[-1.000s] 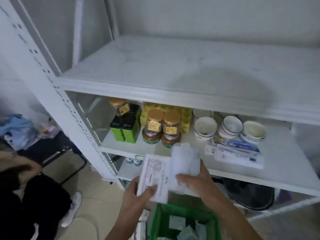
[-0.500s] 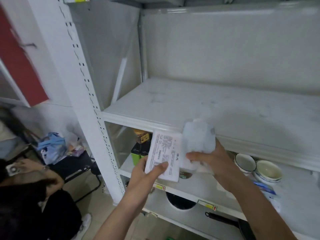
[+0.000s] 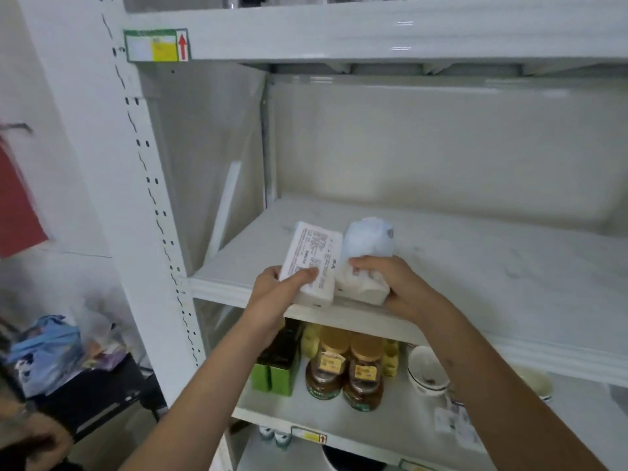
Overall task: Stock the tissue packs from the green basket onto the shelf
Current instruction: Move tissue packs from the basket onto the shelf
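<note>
At the white shelf [image 3: 475, 266], we hold two tissue packs over its front-left edge: our left hand [image 3: 272, 294] grips the printed tissue pack [image 3: 311, 263], our right hand [image 3: 401, 287] clutches the soft blue-white tissue pack [image 3: 367, 253]. Jars [image 3: 343, 368] stand on the shelf below.

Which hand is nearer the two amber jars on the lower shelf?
Left. The left hand grips a printed tissue pack above and left of the amber jars; the right hand grips the other pack farther up and right.
</note>
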`<action>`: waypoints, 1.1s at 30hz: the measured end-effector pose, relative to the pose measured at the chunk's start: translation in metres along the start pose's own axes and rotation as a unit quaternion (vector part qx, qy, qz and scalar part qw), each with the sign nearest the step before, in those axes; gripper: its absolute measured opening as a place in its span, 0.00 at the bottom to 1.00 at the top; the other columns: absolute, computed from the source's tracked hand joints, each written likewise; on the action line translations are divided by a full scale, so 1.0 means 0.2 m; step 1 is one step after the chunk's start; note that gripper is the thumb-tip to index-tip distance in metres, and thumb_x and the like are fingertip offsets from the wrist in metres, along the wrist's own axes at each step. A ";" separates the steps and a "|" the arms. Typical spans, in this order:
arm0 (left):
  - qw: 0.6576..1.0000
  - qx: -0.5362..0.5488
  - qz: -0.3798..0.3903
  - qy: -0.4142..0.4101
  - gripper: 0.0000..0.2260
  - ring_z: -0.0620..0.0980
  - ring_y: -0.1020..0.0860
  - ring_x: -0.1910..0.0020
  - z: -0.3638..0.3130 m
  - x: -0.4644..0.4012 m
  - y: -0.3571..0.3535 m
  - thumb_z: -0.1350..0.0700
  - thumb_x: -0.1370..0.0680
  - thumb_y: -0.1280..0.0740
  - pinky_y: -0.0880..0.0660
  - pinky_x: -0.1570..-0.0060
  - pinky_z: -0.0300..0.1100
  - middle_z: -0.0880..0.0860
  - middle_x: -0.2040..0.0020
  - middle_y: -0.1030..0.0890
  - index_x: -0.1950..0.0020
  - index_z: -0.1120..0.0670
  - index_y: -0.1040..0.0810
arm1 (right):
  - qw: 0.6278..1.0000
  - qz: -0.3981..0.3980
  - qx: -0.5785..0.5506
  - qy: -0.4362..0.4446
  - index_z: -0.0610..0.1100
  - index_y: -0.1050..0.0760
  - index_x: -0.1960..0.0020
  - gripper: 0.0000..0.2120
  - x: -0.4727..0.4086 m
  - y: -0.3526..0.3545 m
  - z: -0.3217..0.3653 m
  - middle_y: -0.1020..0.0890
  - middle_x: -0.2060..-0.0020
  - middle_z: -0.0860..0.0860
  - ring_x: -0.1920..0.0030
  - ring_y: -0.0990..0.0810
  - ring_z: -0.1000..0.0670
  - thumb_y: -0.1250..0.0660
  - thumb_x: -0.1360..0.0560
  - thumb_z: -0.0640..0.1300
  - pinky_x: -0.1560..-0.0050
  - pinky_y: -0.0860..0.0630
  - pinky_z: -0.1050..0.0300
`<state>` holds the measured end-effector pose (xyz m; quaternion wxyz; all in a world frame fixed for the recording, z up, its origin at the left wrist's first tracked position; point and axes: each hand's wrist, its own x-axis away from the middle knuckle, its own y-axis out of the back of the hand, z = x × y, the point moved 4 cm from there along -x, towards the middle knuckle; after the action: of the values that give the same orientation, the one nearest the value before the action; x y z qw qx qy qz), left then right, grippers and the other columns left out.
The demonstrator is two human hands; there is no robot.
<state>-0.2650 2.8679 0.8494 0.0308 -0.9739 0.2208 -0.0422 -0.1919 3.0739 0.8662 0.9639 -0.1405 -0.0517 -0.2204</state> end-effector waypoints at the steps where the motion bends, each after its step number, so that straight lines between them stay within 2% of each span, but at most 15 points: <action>1: 1.000 -0.011 0.000 0.002 0.20 0.54 0.13 0.46 -0.02 -0.07 0.03 0.47 0.30 0.20 0.18 0.42 0.53 0.52 0.47 0.11 0.43 0.54 0.19 | 1.000 0.000 -0.025 -0.014 0.39 0.20 0.36 0.18 -0.05 -0.04 0.00 0.12 0.45 0.40 0.43 0.13 0.39 0.26 0.25 0.39 0.42 0.17 0.41; 3: 0.999 -0.033 0.007 0.005 0.14 0.52 0.13 0.48 -0.06 -0.22 0.09 0.49 0.27 0.21 0.17 0.44 0.49 0.51 0.50 0.11 0.47 0.53 0.18 | 0.998 -0.013 -0.063 -0.025 0.40 0.19 0.35 0.18 -0.17 -0.10 -0.01 0.13 0.42 0.39 0.42 0.14 0.37 0.30 0.22 0.44 0.37 0.20 0.37; 5: 0.998 -0.052 0.021 0.013 0.13 0.52 0.13 0.48 -0.08 -0.37 0.13 0.50 0.26 0.21 0.18 0.45 0.46 0.51 0.51 0.11 0.47 0.55 0.16 | 0.997 -0.056 -0.054 -0.023 0.39 0.21 0.32 0.21 -0.30 -0.14 -0.02 0.15 0.40 0.37 0.40 0.15 0.35 0.32 0.23 0.44 0.36 0.21 0.34; 8: 0.997 -0.070 0.033 0.025 0.18 0.52 0.14 0.49 -0.09 -0.55 0.18 0.48 0.26 0.22 0.19 0.50 0.44 0.53 0.49 0.11 0.43 0.57 0.15 | 0.988 -0.153 0.019 -0.005 0.36 0.31 0.27 0.30 -0.47 -0.18 -0.04 0.18 0.38 0.35 0.39 0.16 0.35 0.27 0.26 0.42 0.37 0.20 0.33; 11: 0.993 -0.111 0.037 0.013 0.16 0.49 0.15 0.53 -0.09 -0.71 0.21 0.44 0.26 0.23 0.23 0.60 0.39 0.53 0.48 0.12 0.47 0.55 0.16 | 0.976 -0.193 0.103 0.015 0.34 0.30 0.29 0.31 -0.61 -0.19 -0.03 0.18 0.39 0.37 0.41 0.16 0.37 0.25 0.26 0.46 0.37 0.20 0.36; 13: 0.985 -0.173 0.023 -0.018 0.18 0.49 0.17 0.52 -0.11 -0.78 0.23 0.40 0.25 0.25 0.24 0.59 0.41 0.53 0.45 0.14 0.48 0.53 0.19 | 0.966 -0.193 0.171 0.035 0.37 0.26 0.32 0.27 -0.64 -0.20 -0.02 0.17 0.41 0.40 0.43 0.16 0.39 0.27 0.25 0.51 0.37 0.19 0.40; 15: 0.962 -0.261 0.027 -0.072 0.26 0.50 0.18 0.46 -0.13 -0.83 0.25 0.35 0.25 0.28 0.22 0.49 0.46 0.52 0.41 0.17 0.37 0.53 0.21 | 0.952 -0.189 0.224 0.086 0.41 0.22 0.37 0.21 -0.61 -0.20 -0.02 0.15 0.43 0.44 0.45 0.15 0.43 0.28 0.23 0.54 0.40 0.18 0.44; 17: 0.950 -0.281 0.082 -0.113 0.29 0.44 0.18 0.42 -0.09 -0.84 0.30 0.34 0.28 0.26 0.22 0.40 0.46 0.43 0.39 0.17 0.31 0.47 0.23 | 0.940 -0.157 0.259 0.158 0.48 0.21 0.41 0.15 -0.57 -0.17 -0.03 0.14 0.45 0.49 0.46 0.14 0.48 0.26 0.24 0.54 0.44 0.17 0.49; 18: 0.945 -0.279 0.115 -0.126 0.29 0.37 0.18 0.44 -0.06 -0.84 0.32 0.35 0.30 0.24 0.21 0.42 0.41 0.39 0.40 0.16 0.32 0.43 0.23 | 0.936 -0.127 0.275 0.181 0.50 0.21 0.39 0.18 -0.56 -0.16 -0.05 0.14 0.44 0.52 0.45 0.14 0.52 0.24 0.26 0.53 0.44 0.17 0.53; 20: 0.929 -0.305 0.138 -0.158 0.29 0.31 0.20 0.44 -0.02 -0.87 0.36 0.39 0.31 0.22 0.25 0.47 0.30 0.35 0.41 0.17 0.31 0.39 0.25 | 0.925 -0.077 0.323 0.186 0.54 0.26 0.33 0.30 -0.55 -0.14 -0.08 0.17 0.40 0.58 0.41 0.18 0.59 0.20 0.32 0.51 0.42 0.21 0.60; 22: 0.916 -0.335 0.120 -0.185 0.28 0.26 0.23 0.44 -0.02 -0.93 0.35 0.43 0.29 0.22 0.28 0.50 0.26 0.33 0.42 0.19 0.31 0.37 0.26 | 0.909 -0.066 0.371 0.177 0.58 0.30 0.31 0.36 -0.60 -0.12 -0.10 0.22 0.39 0.66 0.40 0.24 0.67 0.18 0.35 0.53 0.42 0.28 0.69; 24: 0.912 -0.343 0.113 -0.196 0.27 0.23 0.24 0.46 -0.03 -1.03 0.31 0.45 0.29 0.22 0.29 0.51 0.25 0.32 0.44 0.19 0.33 0.37 0.26 | 0.901 -0.084 0.392 0.165 0.62 0.34 0.32 0.38 -0.69 -0.10 -0.09 0.26 0.42 0.72 0.42 0.26 0.68 0.18 0.35 0.54 0.47 0.33 0.74; 26: 0.916 -0.333 0.114 -0.195 0.27 0.24 0.22 0.46 -0.04 -1.13 0.28 0.46 0.30 0.21 0.28 0.48 0.28 0.32 0.44 0.17 0.33 0.36 0.24 | 0.897 -0.100 0.404 0.147 0.58 0.35 0.29 0.40 -0.79 -0.07 -0.07 0.25 0.41 0.68 0.40 0.24 0.58 0.17 0.34 0.55 0.46 0.32 0.72; 29: 0.916 -0.330 0.120 -0.193 0.30 0.33 0.19 0.44 -0.05 -1.31 0.21 0.47 0.30 0.20 0.24 0.44 0.34 0.38 0.40 0.16 0.29 0.40 0.24 | 0.889 -0.115 0.428 0.115 0.48 0.38 0.21 0.49 -0.95 -0.01 -0.02 0.24 0.31 0.53 0.39 0.25 0.52 0.18 0.34 0.57 0.42 0.31 0.61; 33: 0.909 -0.356 0.102 -0.193 0.29 0.34 0.22 0.50 -0.08 -1.50 0.12 0.48 0.29 0.20 0.31 0.54 0.25 0.39 0.44 0.18 0.29 0.43 0.24 | 0.883 -0.120 0.441 0.101 0.47 0.38 0.22 0.47 -1.13 0.03 0.04 0.22 0.31 0.49 0.43 0.23 0.50 0.19 0.33 0.56 0.50 0.28 0.62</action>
<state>-0.5459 2.9759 0.8428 -0.2713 -0.8815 0.3095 0.2313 -0.3915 3.1746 0.8364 0.8922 0.3298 -0.0624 -0.3022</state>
